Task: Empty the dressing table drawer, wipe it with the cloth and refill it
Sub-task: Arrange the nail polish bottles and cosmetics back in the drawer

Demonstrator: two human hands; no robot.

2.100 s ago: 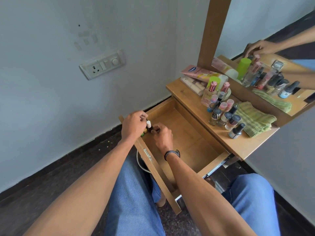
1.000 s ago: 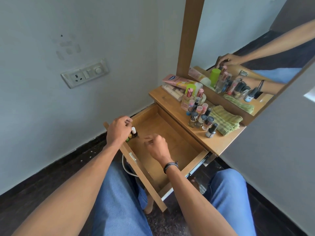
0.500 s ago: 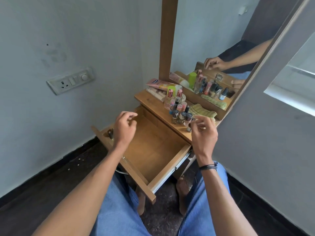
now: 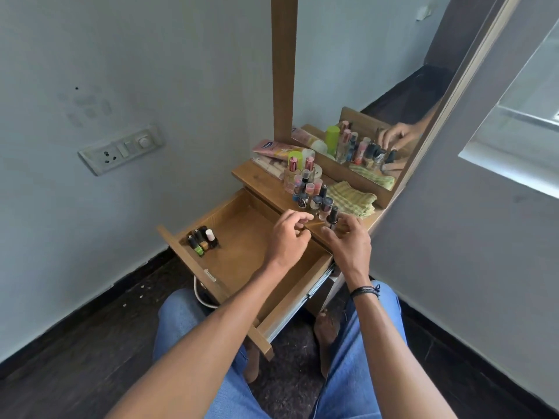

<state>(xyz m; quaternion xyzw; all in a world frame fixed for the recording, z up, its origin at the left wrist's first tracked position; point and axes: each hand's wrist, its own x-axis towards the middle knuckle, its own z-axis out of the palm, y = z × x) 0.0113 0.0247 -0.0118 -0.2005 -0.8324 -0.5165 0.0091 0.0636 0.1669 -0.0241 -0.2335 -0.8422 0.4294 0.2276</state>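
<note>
Several nail polish bottles (image 4: 203,241) stand in the near left corner of the open drawer (image 4: 211,208), and that's all it holds. The rest of its wooden floor is bare. From the head camera, the refill looks barely begun. The emptying is evidently done, and the folded green cloth (image 4: 352,198) lies set aside on the counter (image 4: 260,176), so the wipe is probably finished too.

Most of the load waits up there: a tight cluster of bottles (image 4: 308,192) beside the cloth and a pink tube (image 4: 272,148) at the back.

The left hand (image 4: 287,237) hovers over the drawer, fingers loosely curled and holding nothing. The right hand (image 4: 348,246) brackets the dark-capped bottle (image 4: 332,216) at the counter's edge, though I cannot tell whether the grip has closed.
</note>
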